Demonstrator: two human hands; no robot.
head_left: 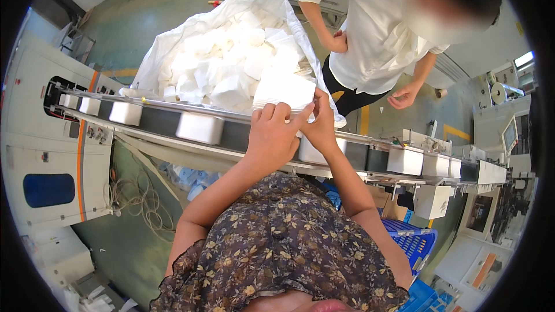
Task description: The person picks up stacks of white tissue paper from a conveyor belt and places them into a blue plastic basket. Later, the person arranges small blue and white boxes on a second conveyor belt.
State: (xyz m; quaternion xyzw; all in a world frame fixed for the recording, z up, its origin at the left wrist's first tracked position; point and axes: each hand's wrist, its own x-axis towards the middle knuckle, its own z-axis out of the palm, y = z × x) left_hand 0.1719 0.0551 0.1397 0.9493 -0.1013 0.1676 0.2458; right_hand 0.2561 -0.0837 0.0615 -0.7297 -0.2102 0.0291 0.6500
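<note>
White paper absolutely everywhere here. There's a dark conveyor belt (pixel 159 124) running left to right across a workshop with a green floor (pixel 136 254), a pale machine (pixel 49 138) with an orange stripe at the left end and more equipment at the right. A co-worker in a white shirt (pixel 373 29) stands across the belt, beyond a big white bag (pixel 156 52) heaped with loose white paper.

The stack of white sheets (pixel 286 89) is just past the belt, at the bag's near side. Broad face up, layered edge toward the wearer; it looks nearly square from this angle, so I can't call a long axis. Both hands are gripping it: left hand (pixel 273 136) with fingers curled at the near edge, right hand (pixel 319 120) pinching the near right corner.

Count time: one stack in hand, one bag, two hands. On the belt, four white blocks (pixel 199 128) left of the hands, one partly hidden by the right forearm, and several further right, too bunched up to count. One blue basket (pixel 413 245) sits below.
</note>
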